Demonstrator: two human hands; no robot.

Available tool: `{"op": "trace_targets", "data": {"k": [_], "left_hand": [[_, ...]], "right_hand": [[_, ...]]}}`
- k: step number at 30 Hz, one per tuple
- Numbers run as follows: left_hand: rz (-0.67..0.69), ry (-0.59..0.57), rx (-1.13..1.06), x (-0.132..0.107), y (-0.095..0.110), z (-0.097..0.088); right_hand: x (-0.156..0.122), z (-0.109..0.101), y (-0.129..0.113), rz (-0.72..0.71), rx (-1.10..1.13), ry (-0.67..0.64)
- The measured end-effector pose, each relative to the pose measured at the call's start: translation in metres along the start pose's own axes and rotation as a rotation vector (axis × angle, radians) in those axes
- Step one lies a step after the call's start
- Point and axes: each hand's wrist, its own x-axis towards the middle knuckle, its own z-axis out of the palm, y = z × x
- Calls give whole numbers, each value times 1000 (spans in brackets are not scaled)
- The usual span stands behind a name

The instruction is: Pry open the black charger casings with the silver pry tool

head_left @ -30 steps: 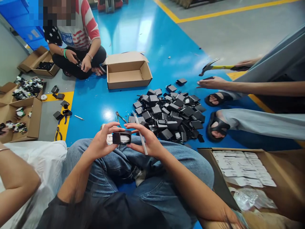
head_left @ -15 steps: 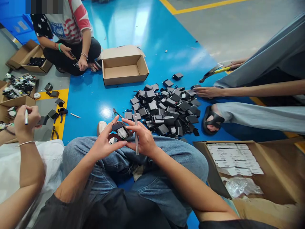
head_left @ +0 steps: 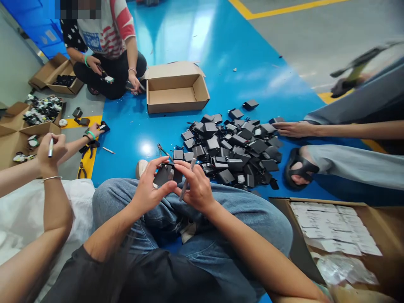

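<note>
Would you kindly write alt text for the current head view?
The left hand and right hand hold a small black case above jeans, the right also a slim stick. Beyond, a heap of black cases lies on a blue floor.

Both hands [head_left: 149, 188] close together, fingers [head_left: 184, 166] bent, forearms [head_left: 109, 229] angled inward

The case [head_left: 162, 175] was between left hand [head_left: 149, 186] and right hand [head_left: 199, 188], the pile [head_left: 229, 145] ahead to the right, the box [head_left: 177, 106] farther back.
</note>
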Motion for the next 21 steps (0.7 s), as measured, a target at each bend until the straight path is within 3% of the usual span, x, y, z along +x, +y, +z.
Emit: {"op": "trace_targets", "data": {"k": [7,11,16,19,21], "left_hand": [[-10,87,-20,6,-9,4],[0,-12,8,8,-11,8],[-83,-217,-172,4,-12,26],[-188,-105,-132,-3,-16,26],[-244,53,-79,-8,-22,7]], "right_hand": [[3,-3,2,45,26,112],[2,-4,1,100,39,157],[-3,1,-4,89,89,147],[-6,7,-10,90,196,40],[-8,11,-12,108,302,-84]]}}
